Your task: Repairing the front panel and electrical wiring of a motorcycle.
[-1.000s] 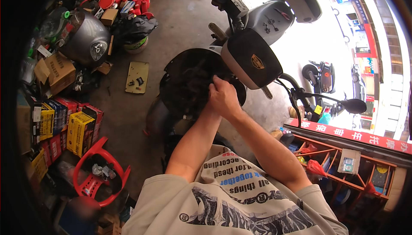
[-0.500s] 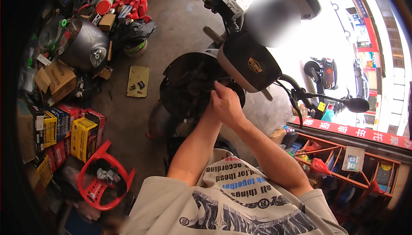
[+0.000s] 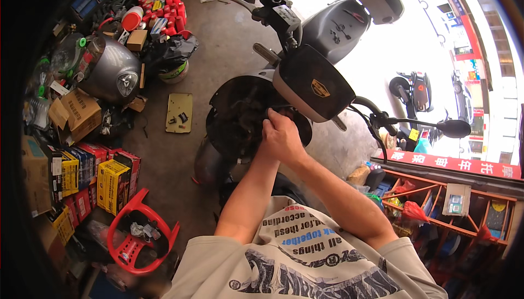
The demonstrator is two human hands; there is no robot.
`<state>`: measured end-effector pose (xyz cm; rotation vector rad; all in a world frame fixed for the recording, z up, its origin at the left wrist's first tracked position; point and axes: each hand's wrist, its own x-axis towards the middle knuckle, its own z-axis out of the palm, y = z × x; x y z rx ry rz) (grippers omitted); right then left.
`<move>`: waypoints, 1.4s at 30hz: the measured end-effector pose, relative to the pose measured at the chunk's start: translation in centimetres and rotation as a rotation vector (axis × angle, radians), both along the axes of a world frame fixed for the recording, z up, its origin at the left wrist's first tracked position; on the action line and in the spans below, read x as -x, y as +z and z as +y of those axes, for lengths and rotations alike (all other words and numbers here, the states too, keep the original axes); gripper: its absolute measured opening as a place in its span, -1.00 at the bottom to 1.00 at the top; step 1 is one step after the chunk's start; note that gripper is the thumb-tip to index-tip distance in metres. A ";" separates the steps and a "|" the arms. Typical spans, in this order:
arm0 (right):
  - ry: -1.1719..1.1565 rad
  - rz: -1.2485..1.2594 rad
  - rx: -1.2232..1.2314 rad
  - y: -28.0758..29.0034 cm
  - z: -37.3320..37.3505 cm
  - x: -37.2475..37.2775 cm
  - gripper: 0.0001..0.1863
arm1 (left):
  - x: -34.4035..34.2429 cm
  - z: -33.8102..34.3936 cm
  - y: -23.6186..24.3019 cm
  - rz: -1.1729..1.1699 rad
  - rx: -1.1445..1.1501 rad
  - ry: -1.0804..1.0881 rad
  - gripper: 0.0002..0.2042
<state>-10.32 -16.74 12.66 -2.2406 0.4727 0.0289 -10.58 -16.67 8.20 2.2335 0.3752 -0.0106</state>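
Both my hands are pushed in together under the grey headlight cowl (image 3: 312, 83) of the scooter, at the dark opening (image 3: 245, 116) where the front panel is off and the wiring sits. My right hand (image 3: 284, 135) lies on top, knuckles up, fingers curled down around something in the tangle of wires; what it pinches I cannot tell, because the fingers cover it. My left hand (image 3: 266, 118) is almost wholly hidden beneath the right one, only its wrist showing, so I cannot tell whether it is clenched or loose. The handlebar (image 3: 382, 119) with its mirror (image 3: 453, 129) juts out just to my right, close to my forearm. I think the risk here is working blind: with the cowl overhanging and my own hands blocking the view, I could tug a wire out of its connector or snag it on the panel's edge. Leaning harder could also turn the bars and shift the scooter. The small screws on the yellow-green mat (image 3: 179, 112) lie on the floor to the left, near a red plastic stool (image 3: 139, 239), easy to kick and lose.
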 end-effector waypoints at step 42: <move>0.019 -0.036 0.100 -3.1 0.4 0.6 -0.57 | -0.7 5.0 -15.9 -0.234 0.753 -0.795 -0.75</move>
